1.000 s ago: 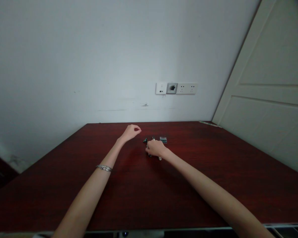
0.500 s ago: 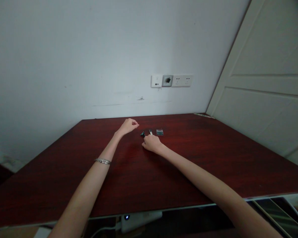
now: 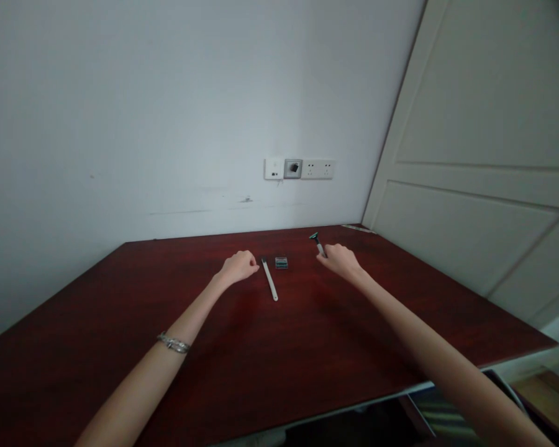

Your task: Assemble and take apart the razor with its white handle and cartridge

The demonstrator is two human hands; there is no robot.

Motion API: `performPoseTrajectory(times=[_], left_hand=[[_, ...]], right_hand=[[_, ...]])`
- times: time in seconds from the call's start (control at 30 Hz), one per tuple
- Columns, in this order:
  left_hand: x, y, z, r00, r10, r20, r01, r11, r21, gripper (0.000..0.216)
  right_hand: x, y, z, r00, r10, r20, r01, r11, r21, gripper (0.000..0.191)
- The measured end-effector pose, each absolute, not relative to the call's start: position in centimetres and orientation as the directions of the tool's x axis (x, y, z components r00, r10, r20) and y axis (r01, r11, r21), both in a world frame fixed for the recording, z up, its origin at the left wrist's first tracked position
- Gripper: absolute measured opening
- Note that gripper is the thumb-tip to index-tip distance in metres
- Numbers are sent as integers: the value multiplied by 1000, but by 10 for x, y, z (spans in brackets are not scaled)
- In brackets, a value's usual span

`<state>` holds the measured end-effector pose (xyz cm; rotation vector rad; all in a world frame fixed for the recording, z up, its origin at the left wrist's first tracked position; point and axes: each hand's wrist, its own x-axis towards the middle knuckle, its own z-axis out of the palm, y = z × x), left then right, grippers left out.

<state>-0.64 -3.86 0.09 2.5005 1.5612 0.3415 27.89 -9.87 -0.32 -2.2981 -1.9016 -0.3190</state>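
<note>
In the head view my right hand [image 3: 339,260] is closed around the pale handle of a razor [image 3: 315,239]. The razor's dark head sticks out past the fingers, toward the wall. My left hand [image 3: 241,266] is held over the table with its fingers curled and the thumb against them; anything inside is hidden. Just to its right lies a slim white stick [image 3: 270,282] with a dark tip at its far end and a small hole at the near end. Beside the tip sits a small clear case [image 3: 281,262] with dark strips inside, between my two hands.
The dark red table [image 3: 242,366] reaches back to a pale wall with a row of sockets [image 3: 299,169]. A white panelled door [image 3: 475,174] stands on the right. A narrow pale strip [image 3: 358,229] lies at the table's far right corner.
My right hand has moved right with the razor, away from the white stick, which now shows whole. My left hand stays closed near the stick. The camera view has shifted to the right.
</note>
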Motion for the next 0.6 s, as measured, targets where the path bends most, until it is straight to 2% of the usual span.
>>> performPoseTrajectory(times=[0.1, 0.23, 0.4, 0.6], left_hand=[[7, -40, -13, 413, 911, 18, 863, -398, 310, 22], [18, -39, -24, 386, 913, -131, 872, -314, 376, 32], [26, -38, -34, 345, 935, -79, 900, -306, 309, 36], [36, -43, -37, 317, 943, -102, 920, -279, 276, 42]], right_hand=[[331, -105, -14, 277, 932, 236, 953, -298, 59, 43], [379, -110, -29, 321, 934, 157, 941, -333, 62, 42], [406, -103, -38, 337, 939, 69, 941, -339, 16, 42], [408, -93, -46, 274, 961, 26, 962, -274, -11, 41]])
